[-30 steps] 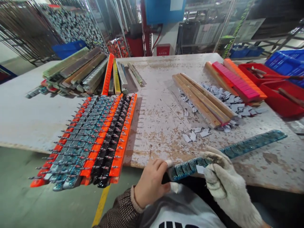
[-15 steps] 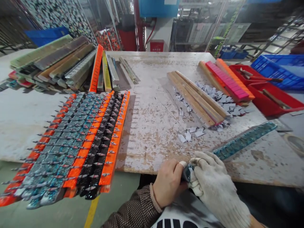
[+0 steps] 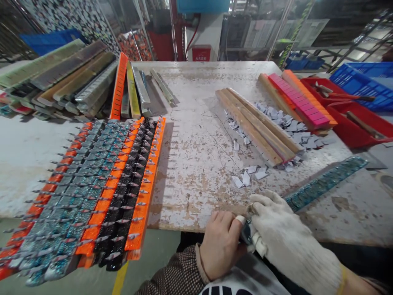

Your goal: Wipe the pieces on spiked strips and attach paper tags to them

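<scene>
A glittery teal bar (image 3: 327, 184) slants from the table's right side to its front edge, passing beneath my right hand. My left hand (image 3: 219, 239), bare with a white wrap on the thumb, is closed around the bar's dark near end. In a white knitted glove, my right hand (image 3: 282, 235) lies over the bar with its fingers curled in by my left thumb. Whatever those gloved fingertips pinch is hidden. White paper scraps (image 3: 245, 178) lie on the table just beyond my hands.
At left, orange, teal and black bars (image 3: 118, 184) carry rows of small spindle-shaped pieces and overhang the front edge. Behind them are stacked slotted bars (image 3: 70, 78). Wooden bars (image 3: 254, 127), a pink bar (image 3: 297, 100) and red bins (image 3: 359, 123) stand at right.
The view has shifted slightly. Both hands stay together at the bar's near end, and the gloved fingers have moved a little over it.
</scene>
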Action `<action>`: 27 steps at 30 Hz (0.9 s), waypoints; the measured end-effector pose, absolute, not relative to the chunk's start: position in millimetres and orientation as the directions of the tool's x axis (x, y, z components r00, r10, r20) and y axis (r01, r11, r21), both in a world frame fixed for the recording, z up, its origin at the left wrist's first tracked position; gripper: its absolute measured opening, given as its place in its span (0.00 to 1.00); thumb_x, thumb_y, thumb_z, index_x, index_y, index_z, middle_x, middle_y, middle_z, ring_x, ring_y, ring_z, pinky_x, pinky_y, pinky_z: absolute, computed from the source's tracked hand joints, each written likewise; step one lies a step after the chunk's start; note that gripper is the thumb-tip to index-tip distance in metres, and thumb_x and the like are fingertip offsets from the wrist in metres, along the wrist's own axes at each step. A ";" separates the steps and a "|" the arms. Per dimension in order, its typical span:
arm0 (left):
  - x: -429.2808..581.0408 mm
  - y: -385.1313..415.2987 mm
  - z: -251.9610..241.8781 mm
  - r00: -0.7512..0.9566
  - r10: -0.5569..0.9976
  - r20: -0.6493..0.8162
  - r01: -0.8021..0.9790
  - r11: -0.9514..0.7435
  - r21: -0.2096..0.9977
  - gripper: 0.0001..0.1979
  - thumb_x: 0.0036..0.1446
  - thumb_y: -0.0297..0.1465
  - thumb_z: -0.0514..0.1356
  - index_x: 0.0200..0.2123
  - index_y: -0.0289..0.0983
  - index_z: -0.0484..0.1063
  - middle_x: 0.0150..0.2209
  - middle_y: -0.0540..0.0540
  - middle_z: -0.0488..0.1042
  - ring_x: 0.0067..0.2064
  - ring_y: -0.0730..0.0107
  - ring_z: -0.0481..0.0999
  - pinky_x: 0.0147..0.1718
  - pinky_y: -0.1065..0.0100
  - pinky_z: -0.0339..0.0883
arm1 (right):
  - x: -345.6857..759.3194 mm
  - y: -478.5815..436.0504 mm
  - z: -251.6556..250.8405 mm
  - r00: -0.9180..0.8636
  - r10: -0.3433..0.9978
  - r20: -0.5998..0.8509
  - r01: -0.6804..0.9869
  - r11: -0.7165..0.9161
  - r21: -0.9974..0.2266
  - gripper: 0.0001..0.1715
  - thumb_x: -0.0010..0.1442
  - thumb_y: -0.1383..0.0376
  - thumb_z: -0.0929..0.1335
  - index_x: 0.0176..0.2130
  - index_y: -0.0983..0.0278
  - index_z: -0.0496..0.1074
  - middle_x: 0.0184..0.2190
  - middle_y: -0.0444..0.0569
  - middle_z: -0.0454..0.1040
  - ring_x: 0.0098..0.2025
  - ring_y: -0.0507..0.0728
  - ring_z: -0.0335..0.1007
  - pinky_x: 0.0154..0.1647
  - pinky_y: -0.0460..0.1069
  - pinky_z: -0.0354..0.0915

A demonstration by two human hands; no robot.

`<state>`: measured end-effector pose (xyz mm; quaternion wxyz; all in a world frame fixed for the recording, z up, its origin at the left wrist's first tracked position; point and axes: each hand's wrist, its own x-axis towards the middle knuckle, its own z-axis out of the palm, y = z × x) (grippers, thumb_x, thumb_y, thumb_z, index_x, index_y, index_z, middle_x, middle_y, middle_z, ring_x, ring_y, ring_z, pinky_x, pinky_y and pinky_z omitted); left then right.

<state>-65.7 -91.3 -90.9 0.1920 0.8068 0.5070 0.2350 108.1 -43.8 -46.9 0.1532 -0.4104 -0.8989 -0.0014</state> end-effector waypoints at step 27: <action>-63.2 -92.1 -97.5 0.304 0.914 0.269 0.683 -0.406 0.607 0.11 0.59 0.33 0.64 0.42 0.37 0.68 0.38 0.45 0.71 0.40 0.58 0.71 0.42 0.57 0.68 | 104.1 -74.8 -43.9 -0.600 0.743 0.298 0.792 0.605 0.085 0.06 0.56 0.69 0.67 0.35 0.64 0.74 0.44 0.60 0.79 0.61 0.74 0.69 0.68 0.76 0.51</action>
